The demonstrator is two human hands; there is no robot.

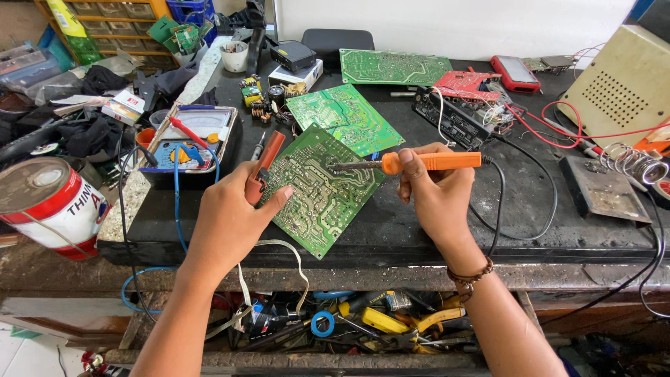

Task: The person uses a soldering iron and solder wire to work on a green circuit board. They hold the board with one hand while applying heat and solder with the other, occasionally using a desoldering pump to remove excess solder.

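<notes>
1. Right hand (436, 188): grip closed around the orange handle of a soldering iron (419, 163), held roughly level, its metal tip pointing left and resting over the upper edge of the nearest green circuit board (322, 188). A black cord runs from the handle's rear and loops across the black surface (530, 209).
2. Left hand (234, 213): grip closed on a reddish-brown tool (264, 167), a slim handled piece angled up and to the right; the thumb presses on the board's left edge.
3. Circuit board: lies tilted diamond-wise at the front of the surface, solder side up, between the two hands.
4. Two more green boards (343, 117) lie behind it, one just beyond, another farther back by the wall.
5. Left of the hands: a multimeter (188, 143) with red and blue leads, near the board.
6. Far left: a red-and-white tin can (49, 202), beside the surface.
7. Right side: a coiled-wire iron stand (631, 164) on a dark plate; a beige box (621, 84) with vent holes behind it.
8. Below the front edge: an open drawer of mixed hand tools (377, 324), including yellow-handled pliers.
</notes>
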